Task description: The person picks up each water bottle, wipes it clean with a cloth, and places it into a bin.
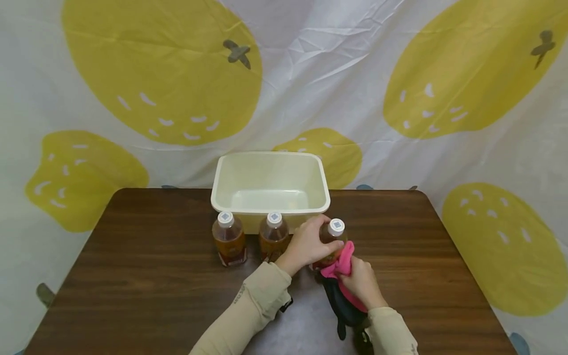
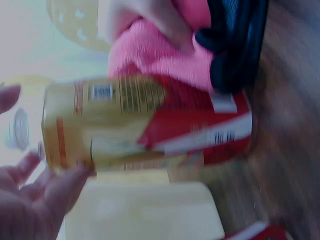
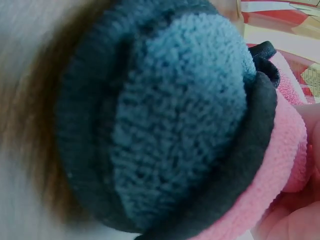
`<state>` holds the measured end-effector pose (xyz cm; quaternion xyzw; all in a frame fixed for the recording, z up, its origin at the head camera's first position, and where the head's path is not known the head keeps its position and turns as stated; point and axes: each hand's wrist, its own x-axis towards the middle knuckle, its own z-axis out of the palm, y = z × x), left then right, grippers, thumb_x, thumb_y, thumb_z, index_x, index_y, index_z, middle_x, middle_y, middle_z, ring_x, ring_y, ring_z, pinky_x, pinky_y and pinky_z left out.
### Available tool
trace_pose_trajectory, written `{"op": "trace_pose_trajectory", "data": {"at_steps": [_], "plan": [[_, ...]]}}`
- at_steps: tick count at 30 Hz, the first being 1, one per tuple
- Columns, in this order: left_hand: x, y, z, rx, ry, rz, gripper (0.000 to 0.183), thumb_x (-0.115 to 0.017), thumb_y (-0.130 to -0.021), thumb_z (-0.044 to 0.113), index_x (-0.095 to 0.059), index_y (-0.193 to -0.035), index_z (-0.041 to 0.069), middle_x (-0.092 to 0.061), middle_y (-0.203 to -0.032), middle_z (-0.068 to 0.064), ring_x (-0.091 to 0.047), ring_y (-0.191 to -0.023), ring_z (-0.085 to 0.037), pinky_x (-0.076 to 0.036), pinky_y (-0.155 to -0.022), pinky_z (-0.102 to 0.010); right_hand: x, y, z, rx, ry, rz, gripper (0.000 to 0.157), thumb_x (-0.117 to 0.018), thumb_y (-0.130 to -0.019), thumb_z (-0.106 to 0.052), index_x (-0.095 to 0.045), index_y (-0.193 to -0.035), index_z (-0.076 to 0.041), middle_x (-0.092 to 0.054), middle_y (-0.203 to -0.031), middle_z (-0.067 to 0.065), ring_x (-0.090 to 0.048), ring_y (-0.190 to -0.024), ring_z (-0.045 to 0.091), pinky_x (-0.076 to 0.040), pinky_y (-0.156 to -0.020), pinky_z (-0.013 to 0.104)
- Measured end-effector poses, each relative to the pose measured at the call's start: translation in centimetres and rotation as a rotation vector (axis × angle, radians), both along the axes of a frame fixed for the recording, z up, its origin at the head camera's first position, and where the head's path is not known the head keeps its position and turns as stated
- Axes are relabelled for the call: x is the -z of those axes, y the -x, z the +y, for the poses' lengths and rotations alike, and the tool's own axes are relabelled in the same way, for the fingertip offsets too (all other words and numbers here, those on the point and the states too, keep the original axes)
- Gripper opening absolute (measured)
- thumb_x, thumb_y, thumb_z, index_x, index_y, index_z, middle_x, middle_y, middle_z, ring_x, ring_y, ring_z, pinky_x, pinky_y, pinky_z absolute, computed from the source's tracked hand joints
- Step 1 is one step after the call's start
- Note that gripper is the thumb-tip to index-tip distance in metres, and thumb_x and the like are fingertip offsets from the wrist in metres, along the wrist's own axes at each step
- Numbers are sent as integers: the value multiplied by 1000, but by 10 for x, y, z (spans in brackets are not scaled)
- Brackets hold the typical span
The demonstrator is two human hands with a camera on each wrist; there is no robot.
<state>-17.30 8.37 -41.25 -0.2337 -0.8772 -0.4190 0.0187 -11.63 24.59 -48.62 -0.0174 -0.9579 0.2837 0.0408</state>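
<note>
My left hand (image 1: 307, 245) grips the upper part of the right-hand drink bottle (image 1: 336, 228), thumb and fingers around it below the white cap. The bottle stands upright on the table, and the left wrist view shows its gold and red label (image 2: 150, 122). In my right hand (image 1: 363, 285) a pink and dark cloth (image 1: 343, 266) is bunched, its pink part against the bottle's side. The dark end hangs below toward the table's front; in the right wrist view this fuzzy dark side with black edging (image 3: 180, 120) fills most of the picture.
Two similar bottles, one at the left (image 1: 229, 241) and one in the middle (image 1: 273, 236), stand before a cream-coloured bin (image 1: 269, 212) at the back of the brown wooden table (image 1: 146, 276). A white curtain (image 1: 333, 59) with yellow fruit prints hangs behind.
</note>
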Motion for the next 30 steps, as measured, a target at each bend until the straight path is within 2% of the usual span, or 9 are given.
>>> {"op": "trace_pose_trajectory", "data": {"at_steps": [3,5,7,11,15,21,24,27,30], "plan": [[2,-2,6,-87,17,19,53,-71,-67,54,-58,-101,16,-63,-95,3,-58,-86,-15,-46,-73,-32,0,0,-1,5,10,-1,21,-73,-68,-6,-58,-80,2,-64,-72,15,-57,-60,25,-49,-58,42],[3,-2,9,-129,11,29,51,-72,-67,55,-58,-97,17,-62,-91,4,-58,-82,-14,-46,-68,-31,1,0,-1,6,15,4,20,-73,-68,-5,-59,-80,2,-64,-72,15,-58,-60,25,-49,-59,42],[4,-3,9,-136,-1,40,47,-73,-68,49,-59,-97,16,-60,-94,2,-57,-82,-15,-47,-68,-30,1,0,-1,8,13,11,19,-73,-68,-6,-59,-79,1,-64,-72,15,-58,-61,25,-49,-58,41],[5,-3,8,-98,-10,55,46,-73,-72,40,-62,-105,11,-52,-104,-6,-53,-92,-20,-46,-79,-31,-3,-4,1,10,15,11,19,-75,-69,-8,-60,-79,0,-64,-71,13,-56,-60,23,-48,-56,38],[4,-2,5,-40,-17,66,48,-74,-73,35,-59,-110,7,-51,-105,-8,-50,-96,-21,-43,-83,-31,-16,-8,6,4,23,11,21,-76,-69,-10,-62,-81,-1,-65,-72,11,-55,-60,20,-46,-55,34],[3,-1,-1,52,-54,71,40,-74,-74,26,-57,-104,4,-59,-102,-8,-55,-93,-19,-45,-81,-28,-53,-12,16,-27,62,36,24,-76,-69,-9,-62,-87,1,-64,-73,11,-52,-59,17,-46,-54,30],[1,-1,-4,73,-33,50,39,-72,-76,23,-60,-108,5,-58,-108,-6,-54,-101,-20,-43,-88,-30,-73,-10,20,-68,69,83,27,-77,-69,-9,-61,-89,0,-64,-74,10,-52,-59,16,-47,-54,28],[-1,0,-7,100,-13,37,39,-69,-78,19,-61,-114,5,-57,-111,-7,-54,-103,-21,-43,-89,-30,-90,-5,22,-126,62,141,27,-78,-68,-8,-61,-88,0,-64,-75,10,-54,-60,15,-49,-56,28],[-4,1,-9,125,-5,27,41,-65,-80,14,-59,-119,5,-58,-113,-8,-55,-104,-20,-44,-88,-29,-102,3,21,-175,58,157,28,-78,-68,-9,-61,-88,0,-64,-74,9,-53,-60,14,-48,-55,27]]}}
